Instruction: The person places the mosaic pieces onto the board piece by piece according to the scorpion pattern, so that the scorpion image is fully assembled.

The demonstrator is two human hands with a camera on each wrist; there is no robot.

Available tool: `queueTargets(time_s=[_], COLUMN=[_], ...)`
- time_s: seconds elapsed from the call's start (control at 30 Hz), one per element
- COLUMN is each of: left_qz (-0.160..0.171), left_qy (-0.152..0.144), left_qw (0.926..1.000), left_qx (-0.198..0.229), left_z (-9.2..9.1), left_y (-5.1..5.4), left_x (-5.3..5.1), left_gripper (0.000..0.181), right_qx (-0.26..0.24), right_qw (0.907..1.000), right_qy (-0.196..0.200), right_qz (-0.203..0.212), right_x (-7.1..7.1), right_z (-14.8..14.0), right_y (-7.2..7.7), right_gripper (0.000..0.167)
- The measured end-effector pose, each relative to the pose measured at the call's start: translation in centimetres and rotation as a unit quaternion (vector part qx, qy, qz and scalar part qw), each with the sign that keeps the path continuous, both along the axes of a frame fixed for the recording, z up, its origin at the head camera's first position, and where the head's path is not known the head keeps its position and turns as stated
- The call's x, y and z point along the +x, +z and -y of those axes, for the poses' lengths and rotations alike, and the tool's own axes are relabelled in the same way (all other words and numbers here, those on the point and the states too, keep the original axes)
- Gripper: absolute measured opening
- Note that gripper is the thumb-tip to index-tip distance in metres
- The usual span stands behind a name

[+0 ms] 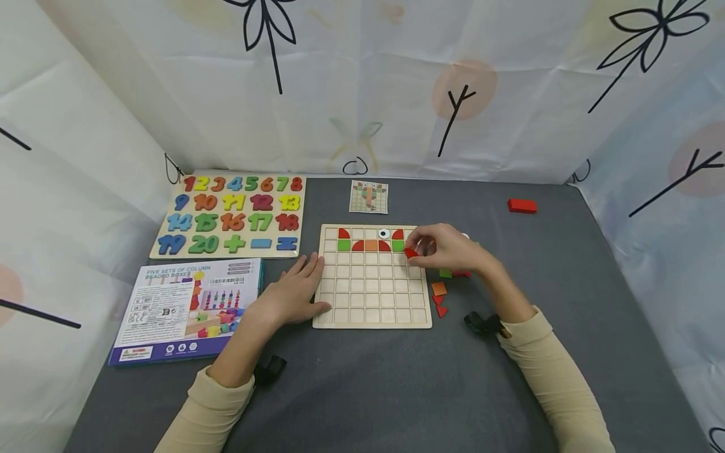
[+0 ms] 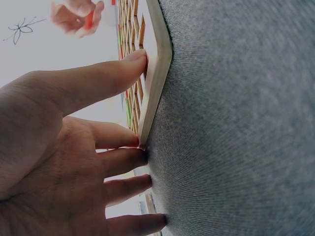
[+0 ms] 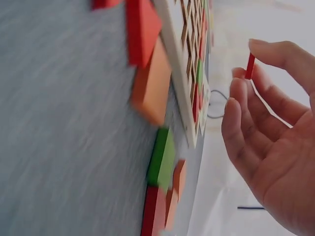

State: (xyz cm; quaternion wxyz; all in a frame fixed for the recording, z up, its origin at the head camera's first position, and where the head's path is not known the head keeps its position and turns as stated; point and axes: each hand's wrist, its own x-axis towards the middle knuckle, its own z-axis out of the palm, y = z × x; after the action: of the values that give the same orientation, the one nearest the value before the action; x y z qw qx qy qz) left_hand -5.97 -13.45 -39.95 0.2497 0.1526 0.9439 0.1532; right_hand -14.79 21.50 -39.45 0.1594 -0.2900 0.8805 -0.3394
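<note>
A wooden grid board (image 1: 370,302) lies on the table, its upper rows partly filled with red, green and orange pieces and one eye-patterned piece (image 1: 384,234). My right hand (image 1: 450,248) pinches a small red piece (image 3: 250,66) between thumb and fingers, above the board's upper right part. The far side of that piece is hidden by the fingers. My left hand (image 1: 290,297) lies along the board's left edge with fingers extended; in the left wrist view its thumb (image 2: 106,81) rests on the rim and the fingertips meet the side and the table.
Loose pieces lie right of the board, among them an orange square (image 1: 438,289), a green block (image 3: 161,157) and red triangles (image 1: 442,311). A pattern card (image 1: 369,197) is behind the board. Leftward are a number puzzle (image 1: 226,217) and a boxed set (image 1: 187,308). A red block (image 1: 522,206) sits far right.
</note>
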Motion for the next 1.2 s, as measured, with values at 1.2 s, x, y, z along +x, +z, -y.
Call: queueTargets(time_s=[1.2], left_qz=[0.006], left_qy=[-0.005], left_qw=[1.0], left_qx=[-0.005], left_z=[0.1], left_y=[-0.1], left_x=[-0.1], left_gripper=[0.099], right_qx=[-0.051], right_qw=[0.9925], right_qy=[0.101], right_qz=[0.046], right_x=[-6.1], right_z=[13.5], right_y=[-0.2], right_gripper=[0.025])
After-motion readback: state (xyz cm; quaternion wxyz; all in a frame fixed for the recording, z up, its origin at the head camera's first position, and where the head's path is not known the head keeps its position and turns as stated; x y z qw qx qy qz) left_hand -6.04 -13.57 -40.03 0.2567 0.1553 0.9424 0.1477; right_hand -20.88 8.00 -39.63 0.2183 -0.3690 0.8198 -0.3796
